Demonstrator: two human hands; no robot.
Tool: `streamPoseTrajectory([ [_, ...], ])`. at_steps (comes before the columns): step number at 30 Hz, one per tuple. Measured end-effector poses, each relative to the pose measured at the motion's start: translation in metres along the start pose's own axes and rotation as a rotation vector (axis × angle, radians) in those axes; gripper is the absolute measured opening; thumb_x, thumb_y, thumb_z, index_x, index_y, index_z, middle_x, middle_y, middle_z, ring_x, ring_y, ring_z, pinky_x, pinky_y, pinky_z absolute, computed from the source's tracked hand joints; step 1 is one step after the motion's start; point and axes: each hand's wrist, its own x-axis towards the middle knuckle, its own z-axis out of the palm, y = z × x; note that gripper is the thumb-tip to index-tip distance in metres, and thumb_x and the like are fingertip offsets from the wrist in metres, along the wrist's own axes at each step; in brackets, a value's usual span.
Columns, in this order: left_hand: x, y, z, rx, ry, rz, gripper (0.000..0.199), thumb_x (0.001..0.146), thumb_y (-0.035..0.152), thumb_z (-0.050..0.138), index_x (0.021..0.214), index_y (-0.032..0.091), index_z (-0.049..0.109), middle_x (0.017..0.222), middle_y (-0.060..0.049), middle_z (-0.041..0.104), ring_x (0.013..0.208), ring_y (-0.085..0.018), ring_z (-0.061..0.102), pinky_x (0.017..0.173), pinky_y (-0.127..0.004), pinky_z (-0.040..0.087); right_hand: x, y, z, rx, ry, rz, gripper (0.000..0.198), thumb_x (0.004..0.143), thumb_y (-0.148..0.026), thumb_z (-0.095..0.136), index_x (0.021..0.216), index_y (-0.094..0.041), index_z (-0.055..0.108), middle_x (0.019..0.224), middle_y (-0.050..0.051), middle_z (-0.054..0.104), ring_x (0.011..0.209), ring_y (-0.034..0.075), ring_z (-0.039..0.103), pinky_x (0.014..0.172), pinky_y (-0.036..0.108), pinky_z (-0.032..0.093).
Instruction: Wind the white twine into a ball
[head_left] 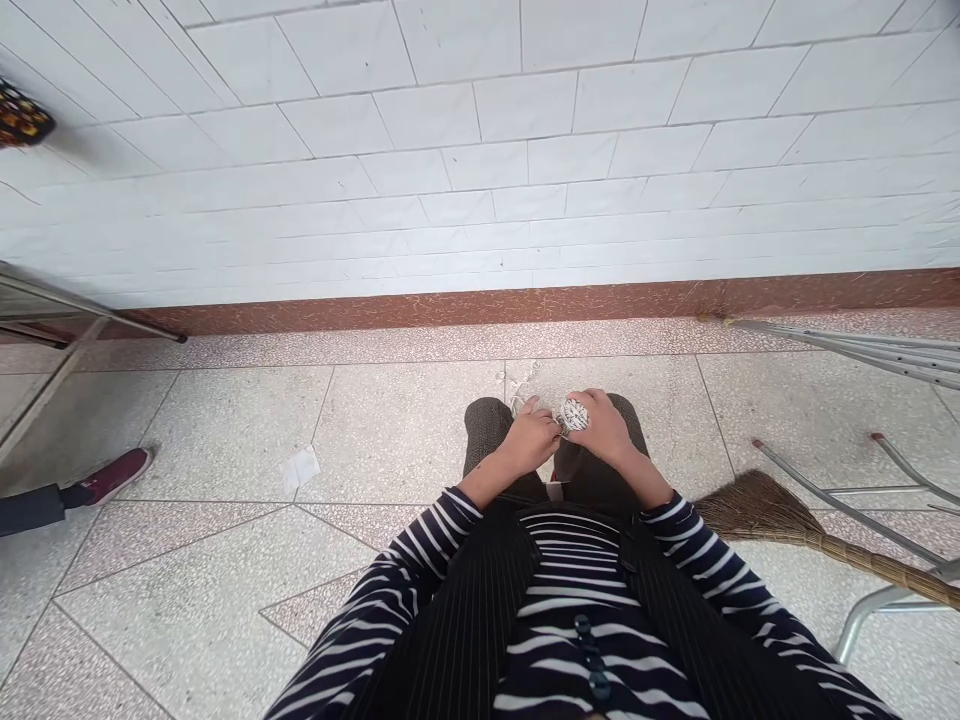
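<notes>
Above my lap, my right hand (pixel 604 428) is curled round a small, round white bundle of cord (pixel 575 414) with dark gaps between its strands. My left hand (pixel 534 438) is beside it, fingers bent and pinched at the bundle's left edge, where cord seems to run between them. A loose length of white cord (pixel 516 400) trails beyond my left fingers, past my knee toward the floor. The fingertips partly hide what lies between the two hands. Both hands rest close over my dark trousers (pixel 486 430).
A straw broom (pixel 761 505) lies to my right, by metal-legged furniture (pixel 832 490). A white tiled wall (pixel 480 200) rises ahead. On the left are a paper scrap (pixel 301 468), a metal frame (pixel 90 300) and another person's red shoe (pixel 116 474).
</notes>
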Motion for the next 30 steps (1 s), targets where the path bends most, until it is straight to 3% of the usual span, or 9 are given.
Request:
streamPoseTrajectory([
  [5,0.004,-0.004,0.008,0.071,0.015,0.075,0.016,0.091,0.018,0.056,0.082,0.019,0.069,0.089,-0.007,0.070,0.113,-0.024,0.059,0.125,-0.055,0.021,0.010,0.008,-0.015,0.064,-0.235,0.070,0.061,0.059,-0.016,0.076,0.118,-0.021,0.065,0.116,0.011,0.062,0.104,0.032,0.059,0.089,0.040,0.044],
  [8,0.005,-0.014,0.001,0.051,0.041,0.025,0.019,0.095,0.017,0.053,0.086,0.019,0.069,0.095,-0.006,0.071,0.116,-0.023,0.058,0.124,-0.055,0.022,0.010,0.019,-0.024,0.182,-0.403,0.053,0.059,0.055,-0.017,0.077,0.113,-0.022,0.066,0.106,0.005,0.067,0.099,0.028,0.062,0.085,0.036,0.047],
  [12,0.006,-0.030,-0.015,-0.022,0.061,-0.043,0.023,0.099,0.021,0.049,0.091,0.021,0.071,0.095,-0.004,0.072,0.108,-0.020,0.062,0.122,-0.052,0.025,-0.007,0.030,-0.028,0.610,-0.579,0.052,0.060,0.059,-0.025,0.078,0.117,-0.021,0.066,0.105,0.003,0.069,0.102,0.027,0.062,0.090,0.037,0.047],
  [14,0.008,-0.036,-0.018,-0.069,0.050,-0.058,0.023,0.100,0.024,0.049,0.094,0.021,0.072,0.099,-0.004,0.074,0.108,-0.019,0.063,0.122,-0.050,0.025,-0.018,0.030,-0.030,0.816,-0.572,0.050,0.065,0.058,-0.025,0.081,0.121,-0.021,0.065,0.110,0.004,0.068,0.105,0.027,0.061,0.094,0.039,0.045],
  [17,0.014,-0.043,-0.013,-0.150,0.046,-0.129,0.024,0.100,0.024,0.049,0.099,0.020,0.073,0.105,-0.005,0.075,0.110,-0.019,0.064,0.120,-0.048,0.027,-0.030,0.022,-0.036,0.935,-0.520,0.006,0.080,0.056,-0.024,0.085,0.132,-0.025,0.061,0.119,0.005,0.066,0.112,0.029,0.059,0.099,0.039,0.043],
  [21,0.024,-0.050,0.001,-0.265,0.066,-0.212,0.024,0.099,0.025,0.050,0.103,0.018,0.073,0.110,-0.007,0.076,0.106,-0.021,0.067,0.108,-0.041,0.041,-0.038,0.012,-0.048,1.060,-0.530,-0.031,0.102,0.053,-0.029,0.089,0.147,-0.029,0.050,0.130,0.008,0.063,0.118,0.031,0.058,0.104,0.042,0.042],
  [25,0.031,-0.056,0.006,-0.359,0.048,-0.239,0.027,0.099,0.025,0.049,0.108,0.018,0.073,0.113,-0.007,0.076,0.104,-0.020,0.069,0.096,-0.031,0.050,-0.044,0.006,-0.059,1.143,-0.530,-0.051,0.101,0.047,-0.037,0.093,0.141,-0.030,0.057,0.130,0.008,0.065,0.120,0.034,0.059,0.107,0.046,0.040],
  [30,0.042,-0.064,0.006,-0.405,0.061,-0.334,0.027,0.098,0.028,0.052,0.111,0.019,0.074,0.120,-0.007,0.074,0.112,-0.022,0.068,0.099,-0.031,0.051,-0.054,-0.007,-0.074,1.179,-0.366,-0.047,0.097,0.039,-0.046,0.095,0.130,-0.030,0.065,0.129,0.009,0.066,0.123,0.039,0.058,0.109,0.052,0.039],
])
